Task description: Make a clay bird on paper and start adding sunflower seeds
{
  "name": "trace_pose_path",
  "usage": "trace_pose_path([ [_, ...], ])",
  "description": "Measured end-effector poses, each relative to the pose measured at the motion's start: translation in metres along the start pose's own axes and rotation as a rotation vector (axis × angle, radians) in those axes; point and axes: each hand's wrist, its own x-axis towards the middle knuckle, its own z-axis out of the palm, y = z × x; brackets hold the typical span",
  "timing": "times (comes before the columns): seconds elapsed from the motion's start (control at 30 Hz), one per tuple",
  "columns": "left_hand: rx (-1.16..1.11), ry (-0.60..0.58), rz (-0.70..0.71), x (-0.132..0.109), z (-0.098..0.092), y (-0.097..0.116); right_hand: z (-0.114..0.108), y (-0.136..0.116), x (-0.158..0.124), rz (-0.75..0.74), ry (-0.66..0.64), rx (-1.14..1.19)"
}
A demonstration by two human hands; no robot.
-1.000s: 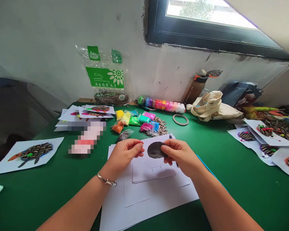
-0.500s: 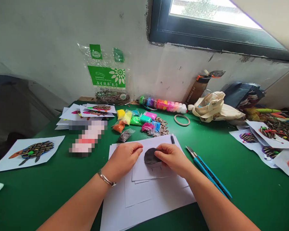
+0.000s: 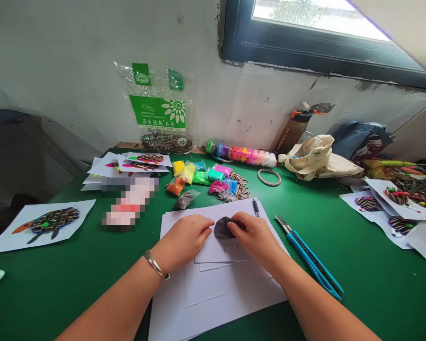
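A flat dark grey disc of clay point(image 3: 223, 228) lies on a stack of white paper sheets point(image 3: 213, 289) on the green table point(image 3: 369, 279). My right hand point(image 3: 256, 235) presses its fingertips on the disc's right edge. My left hand point(image 3: 184, 237), with a metal bracelet at the wrist, rests curled on the paper just left of the disc, fingertips close to it. A black pen point(image 3: 255, 207) lies on the paper behind my right hand.
Blue utility knives point(image 3: 310, 258) lie right of the paper. Small bags of coloured clay point(image 3: 199, 177), a heap of sunflower seeds point(image 3: 239, 185) and a tape ring point(image 3: 269, 176) sit behind. Seed pictures on paper lie at left point(image 3: 44, 222) and right point(image 3: 394, 199). A bottle point(image 3: 291, 128) and cloth bag point(image 3: 317, 158) stand by the wall.
Both hands have lowered the clay disc from the air onto the paper. The right hand now presses on it, and the blue knives have come into sight.
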Motion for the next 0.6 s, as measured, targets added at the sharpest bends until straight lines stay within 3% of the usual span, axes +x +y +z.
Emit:
trace_pose_path([
  [0.43, -0.002, 0.020, 0.021, 0.002, -0.001, -0.001, 0.002, -0.013, -0.001, 0.180, -0.080, 0.427],
  [0.6, 0.002, 0.023, 0.003, 0.002, -0.001, -0.002, 0.006, -0.007, 0.001, 0.138, -0.051, 0.335],
])
